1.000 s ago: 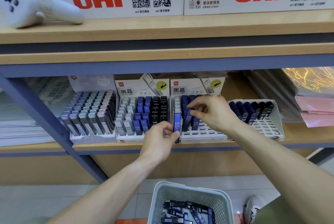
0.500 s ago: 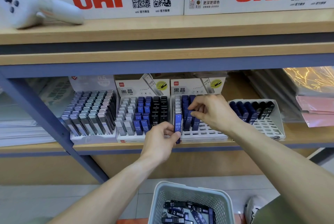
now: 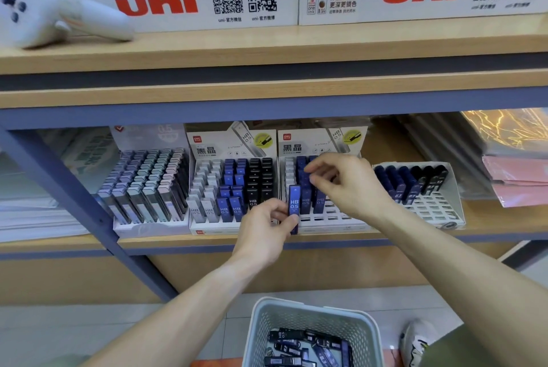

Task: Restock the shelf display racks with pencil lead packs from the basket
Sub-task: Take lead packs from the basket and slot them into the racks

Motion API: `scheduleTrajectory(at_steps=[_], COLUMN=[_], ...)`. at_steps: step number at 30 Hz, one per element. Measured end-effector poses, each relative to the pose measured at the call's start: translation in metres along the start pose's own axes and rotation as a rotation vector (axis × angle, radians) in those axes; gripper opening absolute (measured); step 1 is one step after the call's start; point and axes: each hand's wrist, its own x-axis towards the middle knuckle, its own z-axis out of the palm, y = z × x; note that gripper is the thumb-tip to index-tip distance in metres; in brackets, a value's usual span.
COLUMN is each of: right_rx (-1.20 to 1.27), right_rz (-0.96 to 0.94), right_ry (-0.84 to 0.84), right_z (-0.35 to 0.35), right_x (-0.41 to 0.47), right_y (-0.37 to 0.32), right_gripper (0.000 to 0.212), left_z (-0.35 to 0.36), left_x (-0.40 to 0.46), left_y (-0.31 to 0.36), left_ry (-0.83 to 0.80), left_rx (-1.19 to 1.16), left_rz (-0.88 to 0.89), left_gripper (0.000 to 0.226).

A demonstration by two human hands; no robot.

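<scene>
My left hand pinches a blue HB 0.5 lead pack upright at the front left corner of the middle white display rack. My right hand hovers over that rack's blue packs, fingertips curled down on the top of one in the back rows; whether it grips that pack cannot be told. Below, a pale mesh basket holds several dark lead packs. The rack's front slots are bare.
A fuller rack of white, blue and black packs stands to the left, then a rack of grey packs. A part-filled rack is at right. Pink folders lie far right. A blue shelf post slants at left.
My right hand's fingers have shifted slightly over the back blue packs. My left hand keeps the blue pack at the same spot.
</scene>
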Motion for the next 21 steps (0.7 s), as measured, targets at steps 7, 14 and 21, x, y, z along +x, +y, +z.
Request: scheduleTrajectory(at_steps=[7,14,21], right_rx=[0.256,0.338,0.206], right_rz=[0.131,0.144,0.127], right_ry=[-0.099,-0.035,0.076], right_z=[-0.008,-0.002,0.0], right_x=[-0.02,-0.023,-0.021], right_y=[0.0,-0.004,0.008], right_gripper=[0.02,0.019,0.018], left_z=[0.009,0.008,0.007], left_x=[0.0,-0.001,-0.001], left_y=[0.006,0.004,-0.007], left_ry=[-0.07,-0.066,-0.066], left_rx=[-0.055,-0.081,0.021], left_rz=[0.034,0.033,-0.018], left_gripper=[0.004,0.007,0.024])
